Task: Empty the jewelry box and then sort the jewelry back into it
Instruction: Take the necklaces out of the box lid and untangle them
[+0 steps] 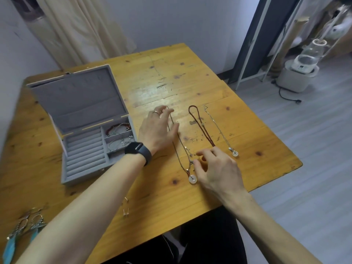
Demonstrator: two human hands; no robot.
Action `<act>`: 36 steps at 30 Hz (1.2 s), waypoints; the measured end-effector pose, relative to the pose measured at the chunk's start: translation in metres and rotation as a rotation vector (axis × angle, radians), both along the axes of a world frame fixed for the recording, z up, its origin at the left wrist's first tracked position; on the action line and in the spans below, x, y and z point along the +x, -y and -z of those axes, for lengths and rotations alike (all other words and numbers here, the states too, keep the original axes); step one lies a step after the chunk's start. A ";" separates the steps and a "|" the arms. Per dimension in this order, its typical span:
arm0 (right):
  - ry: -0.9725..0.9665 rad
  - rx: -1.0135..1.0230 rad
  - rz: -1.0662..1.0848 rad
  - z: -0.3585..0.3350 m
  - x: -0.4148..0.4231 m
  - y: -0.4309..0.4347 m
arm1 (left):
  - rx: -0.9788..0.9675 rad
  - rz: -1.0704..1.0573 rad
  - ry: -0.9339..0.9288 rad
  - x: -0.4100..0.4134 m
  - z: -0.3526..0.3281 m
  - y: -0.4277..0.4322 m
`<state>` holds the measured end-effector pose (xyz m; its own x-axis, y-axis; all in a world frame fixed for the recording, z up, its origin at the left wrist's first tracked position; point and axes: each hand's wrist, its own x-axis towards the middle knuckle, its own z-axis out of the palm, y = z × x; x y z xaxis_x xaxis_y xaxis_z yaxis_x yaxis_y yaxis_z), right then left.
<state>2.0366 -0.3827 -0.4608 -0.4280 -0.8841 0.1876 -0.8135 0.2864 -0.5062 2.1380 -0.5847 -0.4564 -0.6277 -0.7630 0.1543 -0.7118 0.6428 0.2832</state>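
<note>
Grey velvet jewelry box (82,177), lid raised, thin bangles (119,139) in right compartments; alongside, parallel: dark cord necklace (181,147), red-brown braided cord (201,126), silver chain necklace (218,128).

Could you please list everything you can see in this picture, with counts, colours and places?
table: one, yellow wood, middle
box: one, grey, open, table's left
bracelets: several, red and silver, box's right compartments
dark necklace: one, white ring pendant, at both hands
red necklace: one, right of it
silver necklace: one, furthest right
feather earrings: two, turquoise, table's near left
studs: few, silver, near edge
kettle: one, clear, floor at right
watch: one, black, left wrist
left hand: rests on dark necklace
right hand: pinches dark necklace
</note>
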 end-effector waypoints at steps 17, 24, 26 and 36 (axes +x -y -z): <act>0.009 0.081 -0.016 0.003 -0.008 -0.018 | 0.176 0.049 0.307 -0.018 0.016 -0.037; 0.421 -0.121 0.032 -0.032 -0.041 -0.016 | 0.129 0.072 0.073 -0.036 -0.013 -0.047; 0.590 -0.139 0.029 -0.047 -0.054 -0.010 | 0.390 0.197 -0.155 -0.046 -0.036 -0.055; 0.680 -0.246 0.091 -0.086 -0.113 -0.001 | 0.954 0.377 -0.249 -0.064 -0.080 -0.055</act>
<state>1.9231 -0.3815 -0.3753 -0.5904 -0.8060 0.0426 -0.2748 0.1511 -0.9496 2.0742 -0.5299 -0.3763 -0.8825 -0.3984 -0.2500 -0.3647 0.2440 0.8986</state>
